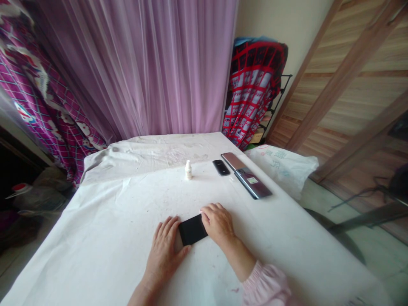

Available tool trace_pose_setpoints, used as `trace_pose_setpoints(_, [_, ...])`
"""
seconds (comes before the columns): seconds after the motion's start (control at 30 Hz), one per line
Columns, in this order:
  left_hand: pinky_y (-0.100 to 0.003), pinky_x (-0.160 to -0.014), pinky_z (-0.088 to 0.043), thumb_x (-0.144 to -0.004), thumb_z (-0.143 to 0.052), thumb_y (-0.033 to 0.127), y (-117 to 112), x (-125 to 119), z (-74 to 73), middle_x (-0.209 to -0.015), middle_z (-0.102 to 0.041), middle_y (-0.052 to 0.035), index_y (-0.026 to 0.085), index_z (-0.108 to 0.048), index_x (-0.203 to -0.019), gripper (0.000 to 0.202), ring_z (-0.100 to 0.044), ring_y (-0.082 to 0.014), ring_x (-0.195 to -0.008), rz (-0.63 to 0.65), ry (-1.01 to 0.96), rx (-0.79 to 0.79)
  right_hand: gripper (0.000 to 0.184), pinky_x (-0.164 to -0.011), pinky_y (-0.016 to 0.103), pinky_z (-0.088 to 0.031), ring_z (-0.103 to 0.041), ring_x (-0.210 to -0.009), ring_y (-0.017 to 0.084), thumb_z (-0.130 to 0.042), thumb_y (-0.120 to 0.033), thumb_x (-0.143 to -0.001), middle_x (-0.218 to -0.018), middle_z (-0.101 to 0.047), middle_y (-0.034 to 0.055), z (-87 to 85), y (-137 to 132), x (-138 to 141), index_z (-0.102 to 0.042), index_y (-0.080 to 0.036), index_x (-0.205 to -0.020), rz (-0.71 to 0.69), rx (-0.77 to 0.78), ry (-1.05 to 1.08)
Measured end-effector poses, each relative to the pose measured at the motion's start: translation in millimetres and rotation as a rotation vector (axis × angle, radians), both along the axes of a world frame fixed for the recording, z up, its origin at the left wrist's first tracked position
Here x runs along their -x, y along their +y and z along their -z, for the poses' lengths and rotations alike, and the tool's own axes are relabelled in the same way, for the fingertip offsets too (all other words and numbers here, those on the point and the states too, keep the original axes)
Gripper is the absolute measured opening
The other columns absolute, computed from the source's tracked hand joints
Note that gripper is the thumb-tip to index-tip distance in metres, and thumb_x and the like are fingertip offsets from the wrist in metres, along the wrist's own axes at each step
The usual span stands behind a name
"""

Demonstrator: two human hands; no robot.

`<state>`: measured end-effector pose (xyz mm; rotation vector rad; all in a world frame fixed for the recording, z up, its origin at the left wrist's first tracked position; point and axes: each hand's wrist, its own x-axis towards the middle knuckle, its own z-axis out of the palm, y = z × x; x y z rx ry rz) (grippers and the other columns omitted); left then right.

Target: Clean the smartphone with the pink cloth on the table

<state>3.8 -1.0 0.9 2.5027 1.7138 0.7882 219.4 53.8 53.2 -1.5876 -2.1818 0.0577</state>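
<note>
A flat black phone (pixel 193 230) lies on the white-covered table between my two hands, its dark face up. My left hand (pixel 164 246) rests at its left end, with the thumb at the near edge and the fingers at the far corner, bracing it. Over the right end, my right hand (pixel 219 223) is closed with curled fingers. A tiny bit of white shows at its fingertips; what it is I cannot make out. Beyond the hands stands a small white dropper bottle (pixel 188 171), upright.
To the right, a small dark phone (pixel 221 167) lies beside two larger shiny phones (pixel 232 160), the nearer bearing a white label. The white tablecloth (pixel 105 238) has creases at the far left. A plastic bag (pixel 283 163) hangs past the right edge, and a purple curtain (pixel 153 68) closes the back.
</note>
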Motion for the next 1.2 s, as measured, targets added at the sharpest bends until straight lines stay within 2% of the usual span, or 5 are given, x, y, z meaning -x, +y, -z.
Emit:
trace_pose_setpoints(0.57, [-0.055, -0.11, -0.035, -0.082, -0.063, 0.052, 0.0, 0.0, 1.1, -0.14, -0.055, -0.0141, 0.021, -0.048, -0.136, 0.064, -0.047, -0.0333, -0.132, 0.006, -0.016, 0.013, 0.017, -0.076, 0.029, -0.042, -0.058, -0.086, 0.018, -0.054, -0.014, -0.092, -0.091, -0.068, 0.0039, 4.1, -12.4, 24.6, -0.068, -0.022, -0.094, -0.163, -0.071, 0.068])
trace_pose_setpoints(0.87, [-0.055, -0.111, -0.033, -0.081, -0.065, 0.05, 0.3, 0.1, 1.7, -0.14, -0.055, -0.0138, 0.022, -0.047, -0.137, 0.065, -0.046, -0.0321, -0.133, 0.008, -0.009, 0.021, 0.015, -0.076, 0.026, -0.042, -0.058, -0.087, 0.016, -0.055, -0.013, -0.091, -0.092, -0.067, 0.0021, 2.2, -23.8, 35.2, -0.067, -0.023, -0.092, -0.261, -0.035, 0.092])
trace_pose_setpoints(1.0, [-0.054, -0.111, -0.035, -0.082, -0.064, 0.05, -0.2, 0.5, 0.4, -0.14, -0.055, -0.0137, 0.022, -0.047, -0.137, 0.064, -0.047, -0.0327, -0.133, 0.003, -0.002, 0.016, 0.019, -0.08, 0.025, -0.042, -0.059, -0.089, 0.016, -0.055, -0.009, -0.087, -0.092, -0.067, 0.0012, -0.7, -22.6, 29.8, -0.068, -0.023, -0.09, -0.24, 0.019, 0.113])
trace_pose_setpoints(1.2, [-0.054, -0.11, -0.036, -0.082, -0.064, 0.049, -0.4, -0.8, -2.1, -0.14, -0.055, -0.0135, 0.021, -0.048, -0.136, 0.063, -0.046, -0.0332, -0.133, -0.002, 0.007, 0.019, 0.021, -0.079, 0.025, -0.043, -0.06, -0.088, 0.016, -0.056, -0.007, -0.083, -0.092, -0.068, 0.001, -1.2, -18.0, 15.8, -0.068, -0.023, -0.087, -0.131, 0.04, 0.121])
